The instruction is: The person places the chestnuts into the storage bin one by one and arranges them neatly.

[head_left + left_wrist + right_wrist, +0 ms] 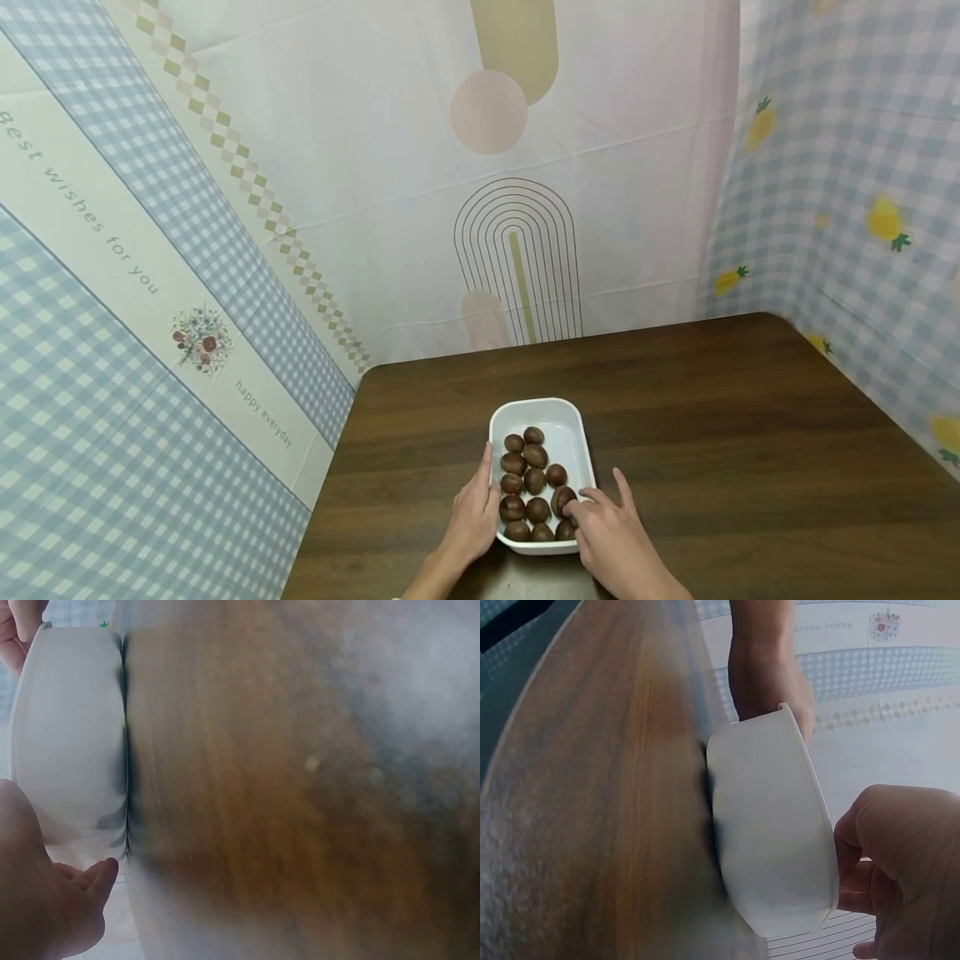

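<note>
A white rectangular dish (552, 546) stands on the table with several brown chestnuts (535, 456) in it, mostly along its left side and near end. My left hand (474, 510) lies against the dish's left wall, fingers stretched along it. In the left wrist view, that hand (52, 900) is beside the wall, fingertips near the tabletop. Reaching over the right rim, my right hand (611, 533) pinches a chestnut (562, 498) near the dish's near right corner; the thumb is mostly hidden. The right wrist view shows this hand (907, 855) with bent fingers at the rim, the chestnuts hidden behind the wall.
The dark wooden table (750, 442) extends to both sides of the dish and behind it. A pale printed cloth (390, 250) hangs at the table's back edge. Checked cloths hang at the left (82, 400) and right (847, 250).
</note>
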`<state>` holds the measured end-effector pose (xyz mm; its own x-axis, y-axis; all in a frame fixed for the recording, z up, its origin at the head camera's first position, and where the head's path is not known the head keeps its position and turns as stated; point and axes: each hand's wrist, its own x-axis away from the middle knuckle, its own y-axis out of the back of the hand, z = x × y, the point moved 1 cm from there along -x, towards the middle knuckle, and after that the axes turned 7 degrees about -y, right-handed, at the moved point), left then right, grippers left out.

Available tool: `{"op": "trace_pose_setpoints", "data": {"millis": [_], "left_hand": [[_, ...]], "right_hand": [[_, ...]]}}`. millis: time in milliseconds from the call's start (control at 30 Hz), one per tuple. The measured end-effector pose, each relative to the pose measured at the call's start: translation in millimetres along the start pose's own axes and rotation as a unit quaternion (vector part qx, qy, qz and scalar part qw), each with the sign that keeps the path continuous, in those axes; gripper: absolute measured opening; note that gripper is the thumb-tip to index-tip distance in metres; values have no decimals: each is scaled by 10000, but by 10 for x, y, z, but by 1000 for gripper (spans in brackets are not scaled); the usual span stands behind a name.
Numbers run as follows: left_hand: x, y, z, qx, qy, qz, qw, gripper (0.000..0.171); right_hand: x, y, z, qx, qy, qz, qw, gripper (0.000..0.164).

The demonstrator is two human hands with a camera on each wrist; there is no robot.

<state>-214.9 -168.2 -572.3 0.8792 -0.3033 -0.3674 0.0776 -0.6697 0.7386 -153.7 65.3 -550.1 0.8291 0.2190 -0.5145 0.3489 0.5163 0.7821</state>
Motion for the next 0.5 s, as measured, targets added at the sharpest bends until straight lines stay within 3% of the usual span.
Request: {"op": "trace_pose_setpoints", "data": {"millis": [233,500], "left_hand": [[2,-11,17,17,63,1,10000,63],[45,56,67,509,167,347,9980,66]], "right_hand": [[7,-5,-25,-161,-108,77,9998,27],[-63,86,-274,-358,606,-808,9942,38]]}}
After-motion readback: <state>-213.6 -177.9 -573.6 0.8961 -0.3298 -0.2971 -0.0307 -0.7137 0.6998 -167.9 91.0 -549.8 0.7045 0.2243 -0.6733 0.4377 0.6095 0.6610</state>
